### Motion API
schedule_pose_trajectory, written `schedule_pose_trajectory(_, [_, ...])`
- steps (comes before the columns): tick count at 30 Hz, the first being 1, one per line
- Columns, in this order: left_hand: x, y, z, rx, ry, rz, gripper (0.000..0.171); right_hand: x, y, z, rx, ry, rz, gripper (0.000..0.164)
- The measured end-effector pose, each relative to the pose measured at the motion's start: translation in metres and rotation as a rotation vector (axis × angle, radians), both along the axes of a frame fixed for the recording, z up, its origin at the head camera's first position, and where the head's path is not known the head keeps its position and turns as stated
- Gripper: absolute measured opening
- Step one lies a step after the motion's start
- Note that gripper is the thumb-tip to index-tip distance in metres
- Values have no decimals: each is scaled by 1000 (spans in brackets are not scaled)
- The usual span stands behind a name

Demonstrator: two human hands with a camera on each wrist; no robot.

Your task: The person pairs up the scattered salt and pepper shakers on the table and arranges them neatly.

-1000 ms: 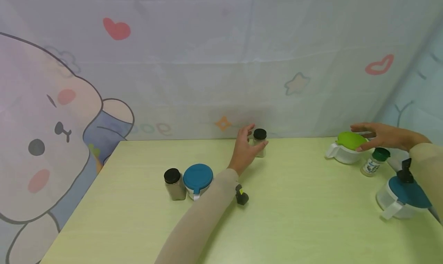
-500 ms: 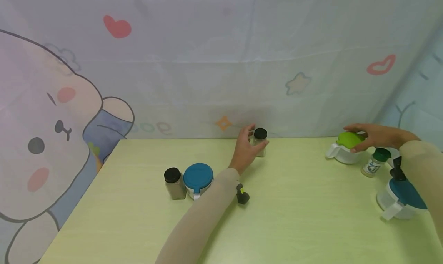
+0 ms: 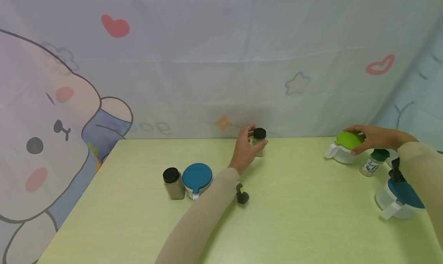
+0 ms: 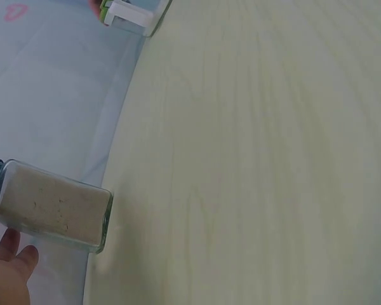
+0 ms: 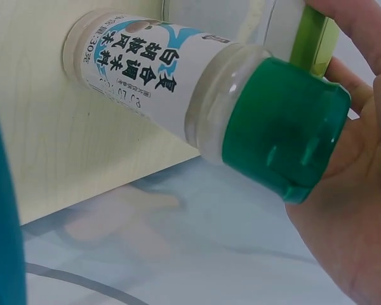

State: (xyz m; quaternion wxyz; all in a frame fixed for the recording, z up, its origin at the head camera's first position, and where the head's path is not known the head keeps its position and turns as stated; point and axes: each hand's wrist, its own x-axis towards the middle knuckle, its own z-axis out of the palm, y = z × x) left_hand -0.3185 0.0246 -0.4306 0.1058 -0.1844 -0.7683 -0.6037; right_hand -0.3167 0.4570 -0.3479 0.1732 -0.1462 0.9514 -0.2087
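Observation:
My left hand is around a square glass spice jar with a black lid, by the back edge of the table. In the left wrist view, tan powder fills this jar, and the fingers show a gap below its side. At the far right my right hand grips a seasoning pot by its green lid, thumb in front and fingers behind. A pepper shaker with a dark green cap stands just under the right palm.
A second black-lidded spice jar stands beside a blue-lidded pot left of the left forearm. Another blue-lidded pot stands below the right sleeve, partly hidden. A printed curtain hangs behind the table.
My right hand has moved left and closed around the green lid of the pot. The left hand and its jar have stayed in place.

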Motion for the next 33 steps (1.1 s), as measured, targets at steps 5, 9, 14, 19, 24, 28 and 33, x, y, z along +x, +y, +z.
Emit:
schedule_pose_trajectory(5, [0, 1, 1, 22, -13, -4, 73, 0, 0, -1, -10, -5, 15, 90])
schedule_pose_trajectory(9, [-1, 1, 1, 13, -19, 2, 72, 1, -2, 1, -26, -14, 36, 91])
schedule_pose_trajectory(14, [-3, 2, 1, -2, -23, 8, 70, 1, -5, 1, -27, -10, 52, 93])
schedule_pose_trajectory(19, [-4, 2, 1, 10, -28, 14, 66, 1, -6, 1, -27, -5, 57, 93])
schedule_pose_trajectory(24, [-4, 3, 0, 16, -11, 24, 63, 2, -6, 3, -33, -23, 53, 93])
schedule_pose_trajectory(28, [-5, 3, -1, 13, 3, 32, 59, 1, -6, 3, -35, -40, 53, 94])
schedule_pose_trajectory(33, [-6, 4, -3, 5, 6, 43, 56, 1, -7, 3, -31, -50, 47, 94])
